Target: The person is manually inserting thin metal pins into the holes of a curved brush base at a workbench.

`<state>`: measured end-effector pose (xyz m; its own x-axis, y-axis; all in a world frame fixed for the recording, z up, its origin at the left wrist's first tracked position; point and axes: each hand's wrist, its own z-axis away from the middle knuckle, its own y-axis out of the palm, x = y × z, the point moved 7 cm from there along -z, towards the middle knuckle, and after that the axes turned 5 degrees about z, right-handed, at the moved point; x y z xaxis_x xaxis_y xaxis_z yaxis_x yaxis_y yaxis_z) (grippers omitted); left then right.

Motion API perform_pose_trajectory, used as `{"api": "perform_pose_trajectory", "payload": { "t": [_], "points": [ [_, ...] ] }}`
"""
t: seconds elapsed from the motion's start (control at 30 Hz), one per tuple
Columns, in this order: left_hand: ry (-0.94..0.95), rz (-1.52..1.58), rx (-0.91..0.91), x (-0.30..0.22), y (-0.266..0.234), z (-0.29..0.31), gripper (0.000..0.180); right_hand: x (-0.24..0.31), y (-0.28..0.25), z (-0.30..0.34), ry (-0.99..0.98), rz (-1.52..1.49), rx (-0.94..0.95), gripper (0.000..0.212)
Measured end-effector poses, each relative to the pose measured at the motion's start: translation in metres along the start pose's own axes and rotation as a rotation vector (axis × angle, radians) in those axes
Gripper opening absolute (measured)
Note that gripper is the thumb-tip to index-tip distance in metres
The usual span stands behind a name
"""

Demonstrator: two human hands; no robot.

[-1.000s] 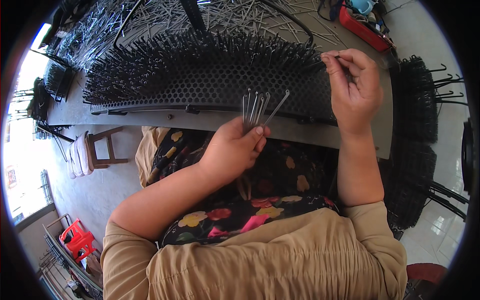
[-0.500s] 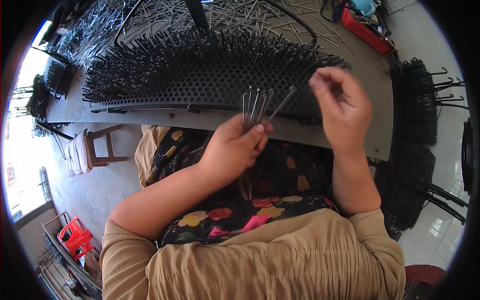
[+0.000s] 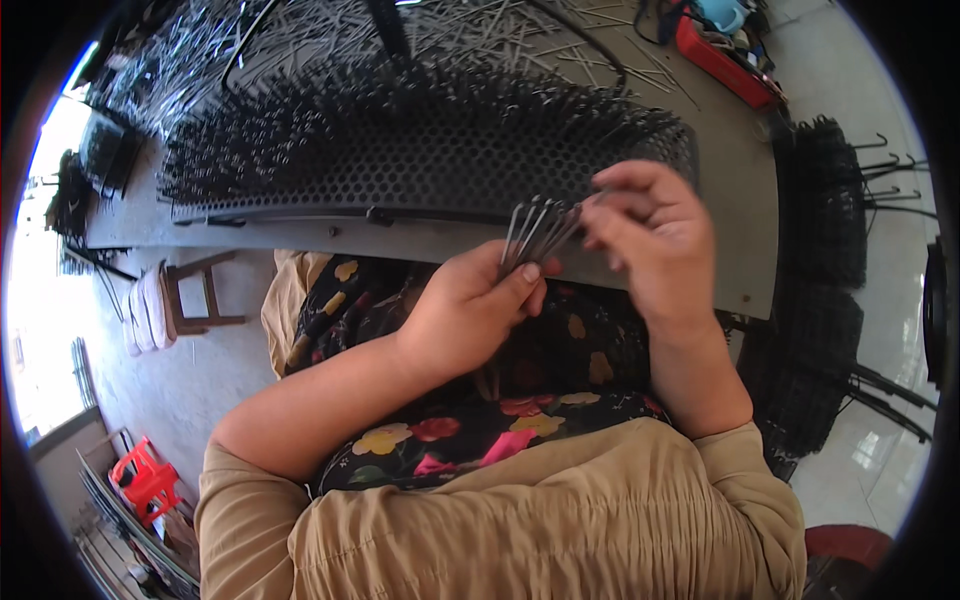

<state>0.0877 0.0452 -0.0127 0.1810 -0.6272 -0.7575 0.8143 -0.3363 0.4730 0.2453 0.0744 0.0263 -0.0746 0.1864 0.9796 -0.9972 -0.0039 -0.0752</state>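
Observation:
Several thin metal rods (image 3: 532,232) with small looped ends fan upward from my left hand (image 3: 465,305), which is closed round their lower parts with the thumb on top. My right hand (image 3: 662,245) is at the right side of the fan, its fingers bent and slightly blurred. Its fingertips meet the looped end of the rightmost rod and seem to pinch it. Just beyond both hands stands a black perforated rack (image 3: 430,185), its holes in a honeycomb pattern. Dark hooked rods (image 3: 270,135) stand densely packed along its far and left parts.
Loose metal rods (image 3: 480,40) lie heaped on the grey table (image 3: 735,200) behind the rack. A red tray (image 3: 720,62) sits at the far right. Black racks with hooks (image 3: 820,210) stand at the right. A wooden stool (image 3: 190,295) and red plastic stool (image 3: 145,480) are on the left.
My right hand has moved left and down to the rod ends. The rods have tilted a little to the right and lowered in my left hand.

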Motion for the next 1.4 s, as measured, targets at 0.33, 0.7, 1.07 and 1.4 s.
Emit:
{"api": "perform_pose_trajectory", "payload": {
  "t": [0.33,0.7,1.07,1.4],
  "points": [
    [-0.067,-0.154,-0.085,0.007,-0.013,-0.003,0.02,0.055,-0.041,-0.007,-1.021,0.683,-0.5,0.03],
    [-0.062,-0.04,-0.074,0.007,-0.007,-0.004,0.019,0.061,-0.004,0.012,-1.031,1.173,-0.481,0.02],
    [-0.056,-0.04,0.015,0.006,0.002,-0.002,0.019,0.038,-0.047,-0.005,-0.505,0.22,-0.369,0.032],
    [-0.044,-0.086,-0.07,0.006,-0.007,-0.003,0.019,0.051,-0.056,-0.002,-0.885,0.519,-0.643,0.033]
  ]
}}
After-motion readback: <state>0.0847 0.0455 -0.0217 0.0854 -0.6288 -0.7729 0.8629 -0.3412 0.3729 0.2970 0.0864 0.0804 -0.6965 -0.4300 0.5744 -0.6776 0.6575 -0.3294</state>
